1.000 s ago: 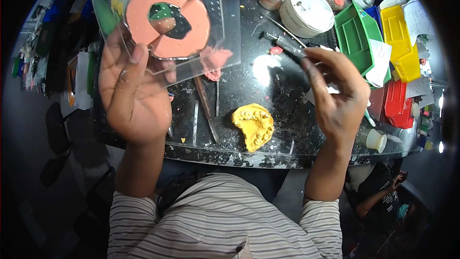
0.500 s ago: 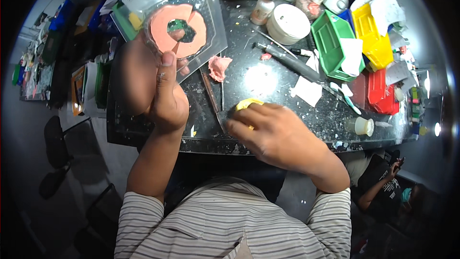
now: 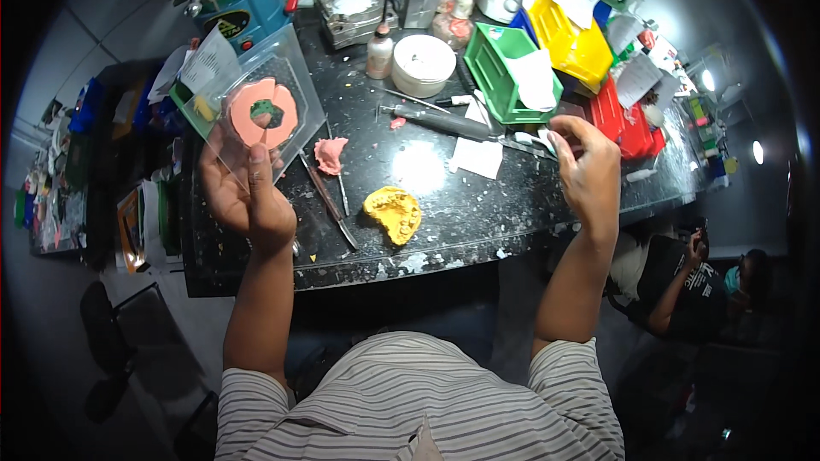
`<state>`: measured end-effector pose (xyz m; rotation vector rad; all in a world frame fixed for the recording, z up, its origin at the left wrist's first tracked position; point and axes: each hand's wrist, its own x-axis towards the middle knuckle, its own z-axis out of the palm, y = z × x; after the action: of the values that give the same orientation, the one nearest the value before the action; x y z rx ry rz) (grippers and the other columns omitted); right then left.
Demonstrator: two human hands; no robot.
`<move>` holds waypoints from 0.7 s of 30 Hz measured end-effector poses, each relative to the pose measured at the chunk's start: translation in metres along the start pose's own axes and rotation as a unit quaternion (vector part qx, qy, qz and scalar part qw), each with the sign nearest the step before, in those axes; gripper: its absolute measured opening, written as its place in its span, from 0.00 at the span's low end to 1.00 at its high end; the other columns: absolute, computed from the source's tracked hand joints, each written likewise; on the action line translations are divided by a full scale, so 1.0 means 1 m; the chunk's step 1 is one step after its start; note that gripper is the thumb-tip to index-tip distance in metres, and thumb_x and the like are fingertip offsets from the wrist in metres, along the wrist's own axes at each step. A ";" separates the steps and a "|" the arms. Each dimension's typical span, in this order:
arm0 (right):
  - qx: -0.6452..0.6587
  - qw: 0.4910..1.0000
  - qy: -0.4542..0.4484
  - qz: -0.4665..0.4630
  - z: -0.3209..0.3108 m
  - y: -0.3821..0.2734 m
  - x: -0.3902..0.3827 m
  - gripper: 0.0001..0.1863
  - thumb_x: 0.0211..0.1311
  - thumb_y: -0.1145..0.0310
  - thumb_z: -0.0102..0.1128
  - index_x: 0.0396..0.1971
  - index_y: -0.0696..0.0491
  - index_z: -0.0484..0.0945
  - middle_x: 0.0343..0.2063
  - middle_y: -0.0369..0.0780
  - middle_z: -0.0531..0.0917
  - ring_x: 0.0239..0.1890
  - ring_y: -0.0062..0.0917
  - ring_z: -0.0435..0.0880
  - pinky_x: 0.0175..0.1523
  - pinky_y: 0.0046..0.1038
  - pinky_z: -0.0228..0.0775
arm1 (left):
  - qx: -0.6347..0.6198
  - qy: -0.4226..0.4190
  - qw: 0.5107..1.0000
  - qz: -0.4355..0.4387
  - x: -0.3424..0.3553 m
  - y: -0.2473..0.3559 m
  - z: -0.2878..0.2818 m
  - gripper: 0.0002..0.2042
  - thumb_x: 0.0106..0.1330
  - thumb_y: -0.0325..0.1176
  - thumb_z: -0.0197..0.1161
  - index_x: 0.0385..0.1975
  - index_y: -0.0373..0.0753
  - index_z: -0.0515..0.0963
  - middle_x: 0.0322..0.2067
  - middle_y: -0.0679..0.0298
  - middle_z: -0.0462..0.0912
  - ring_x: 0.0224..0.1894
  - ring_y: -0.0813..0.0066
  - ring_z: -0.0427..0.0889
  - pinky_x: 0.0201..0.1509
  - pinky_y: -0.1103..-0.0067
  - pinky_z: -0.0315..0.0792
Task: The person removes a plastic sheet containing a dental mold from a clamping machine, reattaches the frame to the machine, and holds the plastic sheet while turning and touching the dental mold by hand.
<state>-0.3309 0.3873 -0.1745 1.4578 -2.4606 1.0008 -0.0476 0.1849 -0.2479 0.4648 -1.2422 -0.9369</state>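
My left hand (image 3: 248, 196) holds up a clear plastic pack (image 3: 295, 90) with the thumb pressed on its front. Inside it sits a pink wax ring (image 3: 260, 111) around a small green piece. My right hand (image 3: 589, 171) is raised over the right side of the black counter (image 3: 444, 252), fingers curled and pinched together; whether anything is between them I cannot tell. A yellow dental cast (image 3: 393, 213) lies on the counter between the hands. A pink wax lump (image 3: 329, 154) and thin metal tools (image 3: 329, 196) lie beside it.
A dark handpiece (image 3: 444, 122), a white round tub (image 3: 423, 64), and green (image 3: 504, 68), yellow (image 3: 572, 43) and red (image 3: 619, 115) bins crowd the back right. A blue machine (image 3: 239, 0) stands back left. Another person (image 3: 683, 282) sits low at the right.
My right hand was over the yellow cast, then lifted away to the right. My left hand stays up holding the clear pack. The view has tilted.
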 end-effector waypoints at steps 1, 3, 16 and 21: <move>-0.007 1.000 0.010 0.020 -0.006 0.008 -0.007 0.08 0.56 0.77 0.63 0.37 0.60 0.82 0.33 0.48 0.84 0.36 0.40 0.84 0.43 0.33 0.74 | -0.003 -0.001 1.000 0.023 0.003 -0.005 -0.001 0.23 0.64 0.21 0.55 0.60 0.25 0.63 0.52 0.46 0.77 0.47 0.69 0.81 0.46 0.80 0.74; -0.036 0.998 0.019 0.049 -0.018 0.017 -0.018 0.07 0.56 0.77 0.63 0.36 0.60 0.81 0.32 0.48 0.84 0.35 0.40 0.84 0.43 0.33 0.74 | 0.008 -0.010 1.000 -0.003 0.005 0.000 0.005 0.22 0.65 0.20 0.53 0.59 0.24 0.63 0.52 0.45 0.77 0.53 0.63 0.79 0.55 0.76 0.73; -0.082 0.996 -0.010 0.021 0.056 0.089 -0.030 0.05 0.55 0.76 0.63 0.33 0.57 0.81 0.36 0.46 0.81 0.43 0.43 0.80 0.48 0.38 0.71 | -0.111 -0.143 0.978 -0.103 0.060 0.023 0.042 0.18 0.65 0.23 0.55 0.55 0.30 0.72 0.42 0.57 0.84 0.35 0.79 0.80 0.33 0.85 0.69; -0.082 0.996 -0.029 -0.034 0.061 0.092 -0.031 0.05 0.54 0.79 0.61 0.30 0.56 0.75 0.32 0.45 0.77 0.40 0.43 0.76 0.46 0.41 0.66 | -0.098 -0.199 0.961 -0.163 0.053 0.022 0.033 0.19 0.62 0.26 0.58 0.53 0.29 0.72 0.39 0.55 0.85 0.39 0.76 0.84 0.39 0.84 0.75</move>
<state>-0.3756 0.4046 -0.2787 1.5252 -2.4468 0.7342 -0.0697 0.1606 -0.1903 0.3365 -1.4374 -1.4738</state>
